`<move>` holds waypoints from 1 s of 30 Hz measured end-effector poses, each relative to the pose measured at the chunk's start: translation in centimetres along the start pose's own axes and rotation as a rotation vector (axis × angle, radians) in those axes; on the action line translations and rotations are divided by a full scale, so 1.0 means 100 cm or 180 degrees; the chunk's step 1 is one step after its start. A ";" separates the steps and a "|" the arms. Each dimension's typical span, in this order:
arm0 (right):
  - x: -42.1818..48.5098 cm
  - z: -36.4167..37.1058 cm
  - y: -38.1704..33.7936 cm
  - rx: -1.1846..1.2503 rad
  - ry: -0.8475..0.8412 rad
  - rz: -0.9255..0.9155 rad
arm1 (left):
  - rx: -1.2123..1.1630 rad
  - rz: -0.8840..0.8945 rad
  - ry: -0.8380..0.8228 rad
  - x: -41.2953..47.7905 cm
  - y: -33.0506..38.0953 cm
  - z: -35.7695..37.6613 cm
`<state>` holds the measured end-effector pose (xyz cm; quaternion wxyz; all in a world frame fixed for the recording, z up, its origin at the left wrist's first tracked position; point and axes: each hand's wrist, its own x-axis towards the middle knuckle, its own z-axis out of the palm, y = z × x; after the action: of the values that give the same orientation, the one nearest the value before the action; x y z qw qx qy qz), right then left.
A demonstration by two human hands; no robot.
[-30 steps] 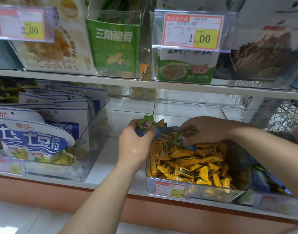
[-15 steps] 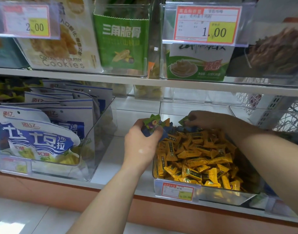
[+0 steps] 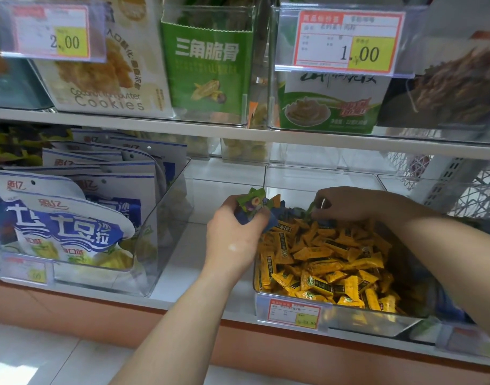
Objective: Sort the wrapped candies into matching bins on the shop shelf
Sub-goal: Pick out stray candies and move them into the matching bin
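A: Well, your left hand [image 3: 232, 240] was wrapped round a bunch of green and blue candies [image 3: 252, 204]. Its fingers were curled tight on them, and it hung over the back-left corner of the bin, at about ten o'clock from the yellow heap.

B: Yes, and your right hand [image 3: 346, 202] was the nearer one to the next stray. It lay palm down at twelve o'clock over the clear bin [image 3: 363, 323], fingertips pointing toward nine.

A: The stray was a green-edged wrapper [image 3: 311, 207] right at those fingertips, at about eight o'clock from your knuckles. Its long axis seemed to run from seven to one, nearly on end among the others.

B: Were your fingers closed on it? They were curled down onto it, but I couldn't tell whether the pinch had it.

A: Nor could I. A few blue wrappers [image 3: 293, 212] sat between your two hands, along the back of the bin. I'd judge those had to come out too.

B: The rest of that bin was yellow candies [image 3: 329, 262], heaped to the front wall, where a price tag [image 3: 293, 312] was clipped at six o'clock.

A: At nine o'clock, well apart, another clear bin [image 3: 160, 232] held blue-and-white pouches [image 3: 71, 229] standing in a row. Where your handful belonged, I couldn't tell.
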<state>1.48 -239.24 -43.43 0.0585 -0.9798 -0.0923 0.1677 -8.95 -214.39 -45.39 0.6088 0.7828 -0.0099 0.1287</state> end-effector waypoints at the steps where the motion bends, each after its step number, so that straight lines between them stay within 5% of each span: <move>1: -0.001 -0.002 0.001 0.0027 0.0034 -0.0006 | -0.0004 -0.0004 -0.0007 0.000 0.000 0.000; 8: 0.005 -0.013 0.007 0.1105 0.1182 -0.0299 | -0.0021 -0.0015 -0.0009 0.000 0.000 0.001; 11: 0.017 -0.008 -0.010 0.1359 0.1141 -0.0508 | -0.0025 -0.0041 0.0002 -0.001 0.002 0.003; 20: 0.038 0.017 -0.025 0.0481 0.0363 -0.0173 | 0.0008 -0.0007 -0.0017 -0.002 0.002 0.001; 24: 0.037 0.020 -0.017 0.0425 0.0654 -0.0191 | 0.0001 0.0016 -0.0020 -0.002 0.003 0.001; 30: 0.006 0.007 -0.012 0.1372 0.1627 -0.0365 | 0.0094 0.0179 0.0239 -0.008 0.014 0.003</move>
<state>1.62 -237.93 -44.06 0.2948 -0.9485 -0.0920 -0.0712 -9.87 -215.14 -44.32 0.5932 0.7857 -0.0071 0.1752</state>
